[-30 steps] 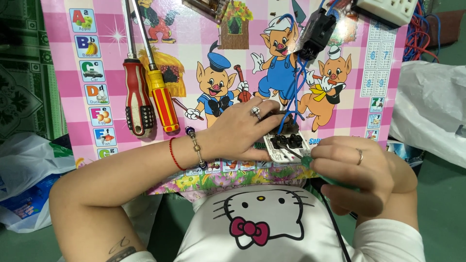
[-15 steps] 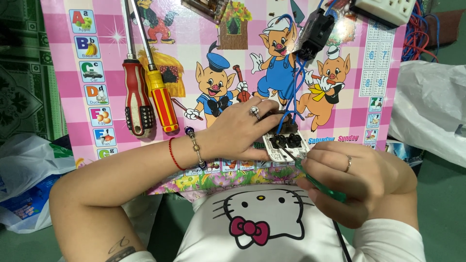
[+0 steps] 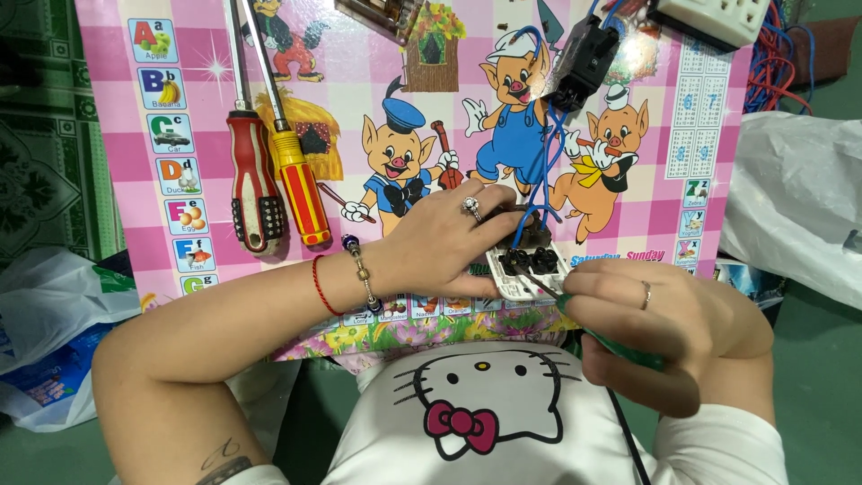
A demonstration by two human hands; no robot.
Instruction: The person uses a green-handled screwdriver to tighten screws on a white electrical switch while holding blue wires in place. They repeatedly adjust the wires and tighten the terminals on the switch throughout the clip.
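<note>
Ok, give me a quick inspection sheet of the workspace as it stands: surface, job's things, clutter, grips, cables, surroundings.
Surface: pink cartoon-print table with alphabet pictures along its left edge.
Job's things: white socket plate lying back-up at the near edge; green-handled screwdriver with its tip at the plate's dark terminals.
Clutter: red screwdriver and yellow-and-red screwdriver lying side by side at left; black box and white socket block at the far edge.
Grips: left hand presses on the plate; right hand closed around the green screwdriver.
Cables: blue wires run from the black box to the plate; red and blue wires bundled at far right.
Surroundings: plastic bags either side, green floor.
</note>
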